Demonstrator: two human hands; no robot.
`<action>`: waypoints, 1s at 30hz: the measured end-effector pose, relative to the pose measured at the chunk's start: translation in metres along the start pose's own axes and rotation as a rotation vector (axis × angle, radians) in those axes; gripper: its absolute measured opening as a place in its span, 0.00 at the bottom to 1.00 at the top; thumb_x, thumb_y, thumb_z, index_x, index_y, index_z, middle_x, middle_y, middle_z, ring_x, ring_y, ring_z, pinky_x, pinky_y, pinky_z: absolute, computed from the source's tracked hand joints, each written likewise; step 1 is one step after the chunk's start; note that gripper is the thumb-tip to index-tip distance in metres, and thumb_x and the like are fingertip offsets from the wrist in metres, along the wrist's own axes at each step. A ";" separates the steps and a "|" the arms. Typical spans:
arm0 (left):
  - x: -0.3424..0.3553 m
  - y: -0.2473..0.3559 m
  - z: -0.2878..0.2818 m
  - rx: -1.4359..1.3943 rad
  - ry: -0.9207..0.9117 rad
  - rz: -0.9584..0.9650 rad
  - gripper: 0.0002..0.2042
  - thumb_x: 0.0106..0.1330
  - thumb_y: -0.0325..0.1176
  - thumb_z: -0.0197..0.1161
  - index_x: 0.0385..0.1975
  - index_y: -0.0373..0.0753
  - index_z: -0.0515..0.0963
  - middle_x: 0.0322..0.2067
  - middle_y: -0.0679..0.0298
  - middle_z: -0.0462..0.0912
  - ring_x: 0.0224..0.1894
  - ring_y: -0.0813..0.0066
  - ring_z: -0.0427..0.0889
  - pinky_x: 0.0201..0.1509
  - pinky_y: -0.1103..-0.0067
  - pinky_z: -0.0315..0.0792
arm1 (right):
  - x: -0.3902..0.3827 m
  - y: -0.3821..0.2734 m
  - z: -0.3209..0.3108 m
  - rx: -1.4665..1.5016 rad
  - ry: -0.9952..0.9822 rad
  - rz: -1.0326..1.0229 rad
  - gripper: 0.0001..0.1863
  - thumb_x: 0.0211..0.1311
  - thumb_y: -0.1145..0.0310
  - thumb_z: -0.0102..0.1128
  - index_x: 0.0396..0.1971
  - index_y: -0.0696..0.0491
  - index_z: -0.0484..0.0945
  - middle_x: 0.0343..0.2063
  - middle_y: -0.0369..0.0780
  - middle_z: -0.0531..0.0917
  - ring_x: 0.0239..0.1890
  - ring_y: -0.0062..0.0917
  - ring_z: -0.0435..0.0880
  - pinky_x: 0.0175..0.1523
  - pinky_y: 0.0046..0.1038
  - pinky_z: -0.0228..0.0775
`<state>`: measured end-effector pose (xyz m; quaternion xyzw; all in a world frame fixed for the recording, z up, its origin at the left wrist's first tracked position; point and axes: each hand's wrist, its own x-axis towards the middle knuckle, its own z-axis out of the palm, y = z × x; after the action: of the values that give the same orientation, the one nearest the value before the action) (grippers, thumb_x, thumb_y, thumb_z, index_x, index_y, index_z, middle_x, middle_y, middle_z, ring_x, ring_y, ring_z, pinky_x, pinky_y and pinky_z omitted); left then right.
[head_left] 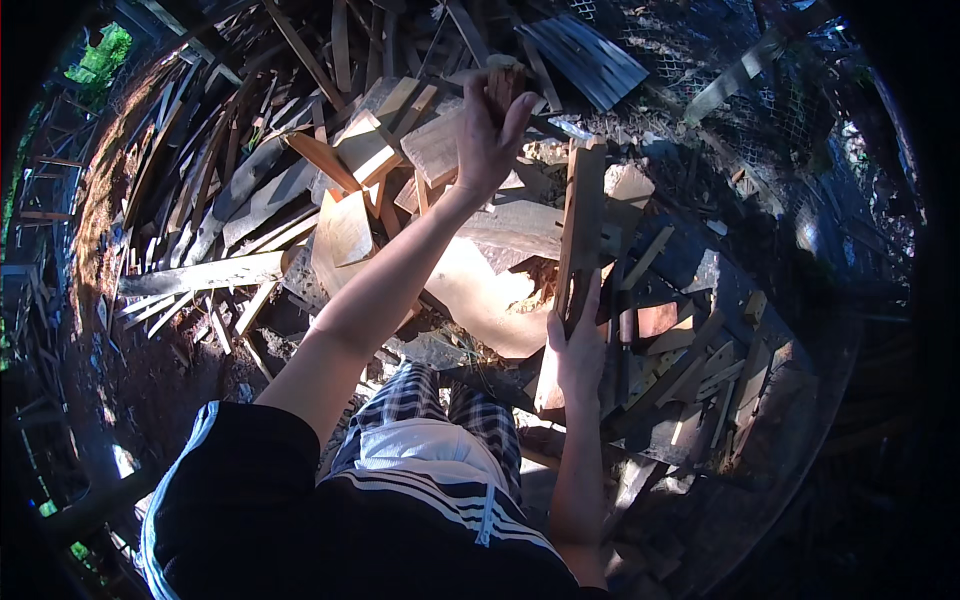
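Observation:
My left hand reaches far forward, its fingers and thumb closed around a rough, reddish-brown chunk of wood. Nearer to me, my right hand grips a long wooden plank low along its length. The plank stands steeply, its top end pointing away from me. Between my arms lies a broad, sunlit tree stump with a ragged, broken hollow beside the plank. The lower side of the plank is partly hidden by my right hand.
Split wood pieces lie left of the stump. Long sticks and boards pile up beyond. A corrugated metal sheet rests at the far side, wire mesh to its right. Wood scraps litter the right.

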<state>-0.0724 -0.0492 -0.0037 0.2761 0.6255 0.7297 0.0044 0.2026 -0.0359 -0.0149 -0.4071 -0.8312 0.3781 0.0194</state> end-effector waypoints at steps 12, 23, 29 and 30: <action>0.012 -0.007 0.021 0.310 0.170 0.104 0.24 0.58 0.40 0.70 0.46 0.38 0.64 0.27 0.51 0.79 0.28 0.53 0.81 0.32 0.67 0.73 | 0.000 -0.001 0.000 -0.011 -0.011 0.058 0.44 0.64 0.60 0.57 0.72 0.39 0.38 0.42 0.58 0.80 0.41 0.55 0.80 0.47 0.45 0.71; 0.019 -0.020 0.035 0.360 0.062 0.027 0.20 0.58 0.32 0.66 0.47 0.38 0.66 0.30 0.46 0.82 0.35 0.45 0.82 0.34 0.65 0.76 | 0.002 0.001 -0.002 -0.105 -0.025 0.096 0.46 0.62 0.61 0.57 0.73 0.42 0.38 0.39 0.55 0.82 0.41 0.48 0.83 0.47 0.41 0.73; 0.014 -0.021 0.038 0.350 0.005 0.082 0.20 0.58 0.33 0.66 0.47 0.38 0.66 0.30 0.46 0.82 0.34 0.45 0.82 0.33 0.63 0.75 | 0.008 -0.018 -0.052 0.335 0.108 -0.208 0.39 0.64 0.70 0.52 0.72 0.51 0.45 0.64 0.47 0.66 0.65 0.33 0.66 0.68 0.33 0.54; 0.010 -0.018 0.038 0.369 -0.007 0.102 0.20 0.58 0.33 0.66 0.47 0.38 0.66 0.30 0.46 0.82 0.33 0.45 0.82 0.33 0.62 0.75 | 0.005 -0.044 -0.069 0.538 0.154 -0.333 0.39 0.64 0.70 0.50 0.72 0.53 0.43 0.68 0.48 0.58 0.70 0.32 0.58 0.72 0.33 0.46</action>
<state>-0.0717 -0.0074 -0.0137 0.3062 0.7338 0.6010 -0.0813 0.1931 -0.0072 0.0615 -0.2730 -0.7527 0.5441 0.2507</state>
